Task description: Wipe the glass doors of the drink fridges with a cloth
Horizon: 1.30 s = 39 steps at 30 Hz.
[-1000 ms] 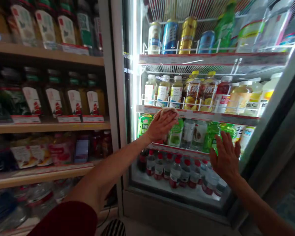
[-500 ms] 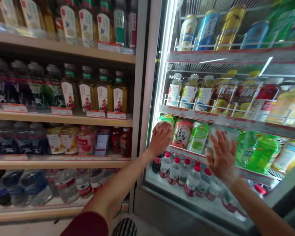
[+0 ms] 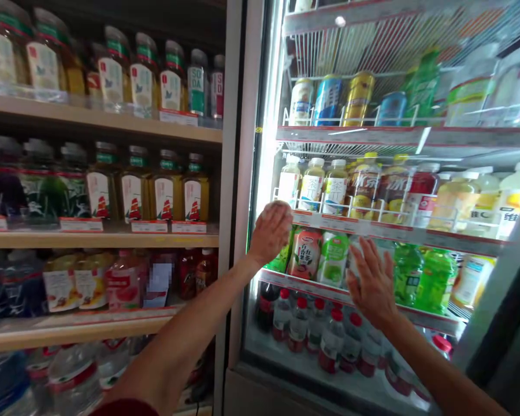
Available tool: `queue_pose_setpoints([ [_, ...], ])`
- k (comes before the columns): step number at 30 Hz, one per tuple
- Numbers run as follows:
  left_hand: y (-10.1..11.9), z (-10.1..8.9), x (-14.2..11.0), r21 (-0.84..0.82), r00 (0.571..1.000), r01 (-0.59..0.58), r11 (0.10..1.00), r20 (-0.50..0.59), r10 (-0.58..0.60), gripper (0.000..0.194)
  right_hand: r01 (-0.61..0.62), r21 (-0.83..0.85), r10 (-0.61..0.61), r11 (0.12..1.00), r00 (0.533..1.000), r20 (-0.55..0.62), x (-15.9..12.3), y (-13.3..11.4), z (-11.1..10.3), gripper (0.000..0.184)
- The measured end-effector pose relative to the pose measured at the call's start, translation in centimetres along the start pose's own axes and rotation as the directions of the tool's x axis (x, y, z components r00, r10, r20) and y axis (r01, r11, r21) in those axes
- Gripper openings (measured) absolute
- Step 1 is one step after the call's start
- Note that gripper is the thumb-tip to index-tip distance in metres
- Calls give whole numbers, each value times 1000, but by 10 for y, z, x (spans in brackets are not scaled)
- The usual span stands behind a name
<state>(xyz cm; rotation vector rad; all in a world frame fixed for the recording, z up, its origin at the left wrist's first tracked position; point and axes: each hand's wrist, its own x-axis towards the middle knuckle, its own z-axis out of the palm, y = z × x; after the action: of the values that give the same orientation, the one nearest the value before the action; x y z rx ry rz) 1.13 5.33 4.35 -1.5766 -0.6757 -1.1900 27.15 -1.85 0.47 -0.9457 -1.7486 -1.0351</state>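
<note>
My left hand presses a crumpled white cloth against the glass door of a lit drinks fridge, near its left edge. Only a bit of the cloth shows past the fingers. Behind the glass there, the hand partly covers a green drink pack. My right hand lies against the same door further right, with fingers spread and nothing visible in it. A red drink pack and a green-and-white one stand behind the glass between my hands.
Inside the fridge are cans up high, tea bottles mid-height and red-capped water bottles at the bottom. Left of the fridge frame, wooden shelves hold rows of bottles. A pixelated patch covers one item.
My left hand has slid upward on the glass with the cloth, to the height of the shelf edge. My right hand stays spread on the door. The view has tilted up.
</note>
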Motion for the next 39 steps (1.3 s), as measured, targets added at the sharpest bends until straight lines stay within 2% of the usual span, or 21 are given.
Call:
queue_pose_setpoints([
  [2,-5,1,9,14,977,200,980,-80,-198,46,-7,-3,7,1000,1000,-1,3,2,-3,69],
  [3,-6,2,12,7,978,192,981,-86,-190,46,-6,-5,6,1000,1000,-1,4,4,-4,69],
  [6,-8,4,22,-50,994,-106,993,19,107,45,2,-12,-2,1000,1000,-1,5,7,-7,69],
  [7,-9,4,26,-59,990,-137,989,37,139,45,-3,-13,3,1000,1000,-2,5,8,-7,70],
  [11,-11,10,44,1,986,156,988,-61,-156,47,-31,-25,30,999,1000,-8,7,12,-9,70],
  [12,-10,11,48,-6,991,126,992,-52,-127,47,-25,-28,25,999,1000,-13,7,13,-9,70],
  [15,-10,15,62,-100,984,-162,982,60,168,45,-1,-38,-1,999,999,-36,13,16,-10,70],
  [16,-12,16,67,-112,983,-164,980,64,172,45,1,-41,-3,999,999,-45,16,18,-11,70],
  [18,-16,16,77,-76,999,42,996,-10,-42,44,-10,-49,7,999,998,-56,23,21,-13,70],
  [19,-18,16,82,-55,983,171,984,-64,-174,45,-17,-53,14,998,998,-63,27,23,-14,71],
  [21,-19,15,89,-42,964,243,969,-98,-246,45,-26,-57,21,998,997,-75,35,27,-17,71],
  [23,-18,15,93,-66,999,44,997,-11,-45,44,-23,-58,19,998,997,-72,41,30,-20,72],
  [25,-18,15,96,-97,994,-101,990,41,105,43,-20,-58,16,998,997,-73,46,32,-22,72],
  [27,-20,15,100,-75,999,23,997,-23,-25,44,-25,-60,20,998,996,-89,50,34,-24,71],
  [29,-21,15,103,-46,974,192,980,-115,-196,45,-35,-64,28,997,994,-107,53,36,-24,71],
  [30,-21,15,105,-38,975,183,982,-121,-186,45,-37,-67,29,997,994,-106,54,37,-25,71],
  [32,-21,16,107,-41,998,-30,999,-53,28,43,-40,-71,33,997,995,-93,56,38,-25,72],
  [34,-24,16,109,-57,982,-190,980,-1,190,42,-42,-71,35,997,995,-89,57,39,-26,72],
  [36,-31,16,111,-31,997,-55,998,-53,53,42,-43,-66,36,997,995,-98,57,41,-28,71],
  [38,-33,16,111,-8,974,181,983,-136,-181,43,-45,-65,38,997,993,-107,56,43,-29,70],
  [39,-31,16,111,-5,963,224,975,-152,-222,44,-48,-66,41,997,993,-108,56,43,-29,70],
])
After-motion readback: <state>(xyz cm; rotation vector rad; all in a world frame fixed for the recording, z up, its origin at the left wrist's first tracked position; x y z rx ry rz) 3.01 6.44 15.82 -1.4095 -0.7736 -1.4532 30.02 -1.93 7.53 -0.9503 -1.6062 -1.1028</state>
